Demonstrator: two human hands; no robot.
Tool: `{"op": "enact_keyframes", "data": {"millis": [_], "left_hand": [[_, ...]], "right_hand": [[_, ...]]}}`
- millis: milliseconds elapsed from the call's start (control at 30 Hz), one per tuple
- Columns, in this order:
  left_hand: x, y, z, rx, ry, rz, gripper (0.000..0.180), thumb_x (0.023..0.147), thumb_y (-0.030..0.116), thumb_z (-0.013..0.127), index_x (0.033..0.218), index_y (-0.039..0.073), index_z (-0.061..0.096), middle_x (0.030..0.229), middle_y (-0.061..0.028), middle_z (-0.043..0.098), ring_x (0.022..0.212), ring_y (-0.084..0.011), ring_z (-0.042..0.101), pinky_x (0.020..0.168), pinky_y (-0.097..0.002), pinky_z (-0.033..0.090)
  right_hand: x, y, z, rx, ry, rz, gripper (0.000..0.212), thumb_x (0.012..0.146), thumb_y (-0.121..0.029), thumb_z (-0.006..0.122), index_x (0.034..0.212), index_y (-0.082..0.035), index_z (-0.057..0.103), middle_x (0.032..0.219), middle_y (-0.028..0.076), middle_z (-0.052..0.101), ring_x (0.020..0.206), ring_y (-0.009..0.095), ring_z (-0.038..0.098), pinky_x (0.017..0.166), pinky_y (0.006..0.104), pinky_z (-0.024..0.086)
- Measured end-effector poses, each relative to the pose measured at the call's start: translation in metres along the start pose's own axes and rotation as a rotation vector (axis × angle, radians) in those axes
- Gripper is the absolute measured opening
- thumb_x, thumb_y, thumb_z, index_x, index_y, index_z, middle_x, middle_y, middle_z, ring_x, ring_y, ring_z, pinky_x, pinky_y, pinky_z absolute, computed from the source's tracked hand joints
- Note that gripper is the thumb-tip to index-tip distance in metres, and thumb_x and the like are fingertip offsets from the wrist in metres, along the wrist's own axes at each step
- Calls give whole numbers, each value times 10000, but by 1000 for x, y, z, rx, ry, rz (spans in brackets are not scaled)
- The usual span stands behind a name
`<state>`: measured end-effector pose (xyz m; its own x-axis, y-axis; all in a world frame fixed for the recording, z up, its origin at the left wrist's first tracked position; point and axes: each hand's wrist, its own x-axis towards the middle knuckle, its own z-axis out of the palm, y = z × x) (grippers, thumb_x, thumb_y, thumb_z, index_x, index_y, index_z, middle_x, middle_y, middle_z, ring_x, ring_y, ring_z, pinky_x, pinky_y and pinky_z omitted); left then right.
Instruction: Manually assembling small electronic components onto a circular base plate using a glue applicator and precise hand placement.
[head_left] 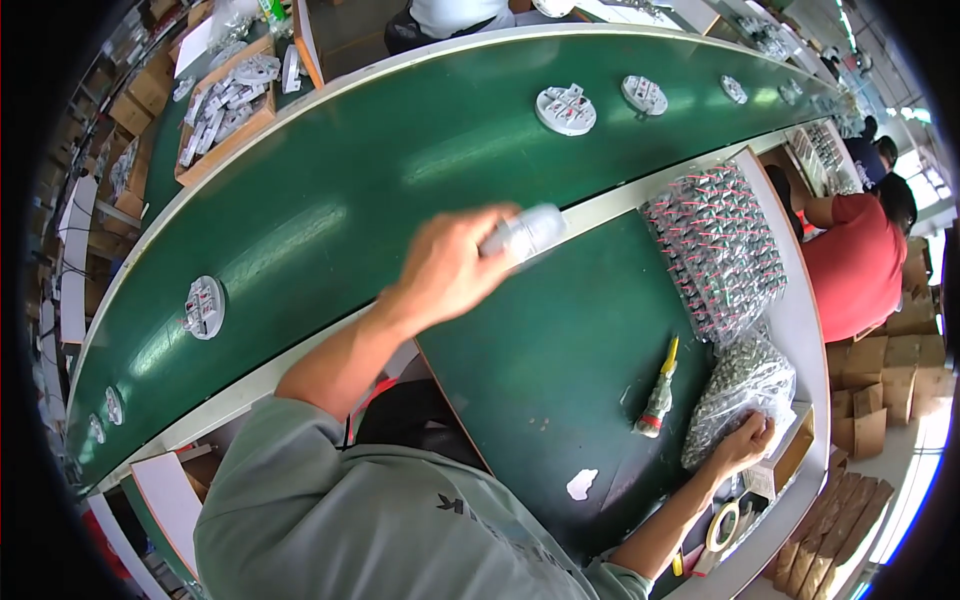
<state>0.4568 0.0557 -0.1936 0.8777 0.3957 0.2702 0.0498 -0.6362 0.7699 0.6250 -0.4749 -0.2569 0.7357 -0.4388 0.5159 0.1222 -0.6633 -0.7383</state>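
Observation:
My left hand is raised over the near edge of the green belt, its fingers closed round a whitish round part that is smeared by motion. On the right, my right hand is at the lower edge of a clear plastic bag full of small metal pieces. Its fingers are bent together, and what they hold, if anything, is too small to make out. Beyond the bag lies a sheet of metal parts with red wires in rows. A green-wrapped screwdriver with a yellow end rests left of the bag.
White round fixtures stand spaced along the curved green belt, one at left. Near my right forearm are a tape roll and a small open carton. A person in red sits at right; a cardboard tray holds parts at upper left.

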Motion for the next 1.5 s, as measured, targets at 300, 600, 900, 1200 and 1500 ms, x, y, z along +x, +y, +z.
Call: {"op": "enact_keyframes", "data": {"millis": [300, 600, 900, 1200, 1500], "left_hand": [[118, -61, 1, 319, 231, 274, 522, 972, 253, 786, 1418, 20, 650, 1400, -209, 685, 1212, -381, 692, 1044, -454, 554], [358, -129, 64, 80, -58, 162, 367, 974, 178, 749, 1318, 50, 753, 1196, -164, 801, 1084, -328, 774, 985, -414, 592], [274, -115, -1, 129, -92, 212, 143, 975, 148, 738, 1019, 27, 799, 892, -163, 784, 803, -267, 771, 741, -404, 575], [26, -22, 1, -223, -115, 27, 119, 934, -37, 761, 1049, -10, 746, 872, -35, 746, 798, -91, 689, 718, -298, 568], [-78, -6, 83, -75, 121, 202, 283, 860, -5, 814, 1117, 67, 719, 824, -61, 661, 730, -273, 640, 708, -417, 503]], "right_hand": [[-10, -26, -1, -128, -5, -70, 356, 1075, -306, 648, 1190, 18, 745, 946, 133, 742, 860, 218, 649, 822, 401, 536], [-7, -15, 1, -233, -33, -30, 306, 1064, -260, 640, 1160, 18, 729, 949, 158, 738, 851, 237, 635, 824, 415, 531], [-22, -34, -3, -90, 44, -3, 184, 1028, -157, 689, 1069, 22, 702, 877, 135, 694, 816, 218, 615, 786, 403, 519], [-11, -89, -39, -448, -206, -229, 110, 1018, -133, 708, 1055, -38, 749, 954, 231, 753, 844, 427, 732, 745, 449, 560], [-162, -201, -14, 51, -505, -293, 244, 905, 53, 813, 1128, -33, 766, 1060, 115, 785, 972, 249, 753, 883, 351, 585]]}}
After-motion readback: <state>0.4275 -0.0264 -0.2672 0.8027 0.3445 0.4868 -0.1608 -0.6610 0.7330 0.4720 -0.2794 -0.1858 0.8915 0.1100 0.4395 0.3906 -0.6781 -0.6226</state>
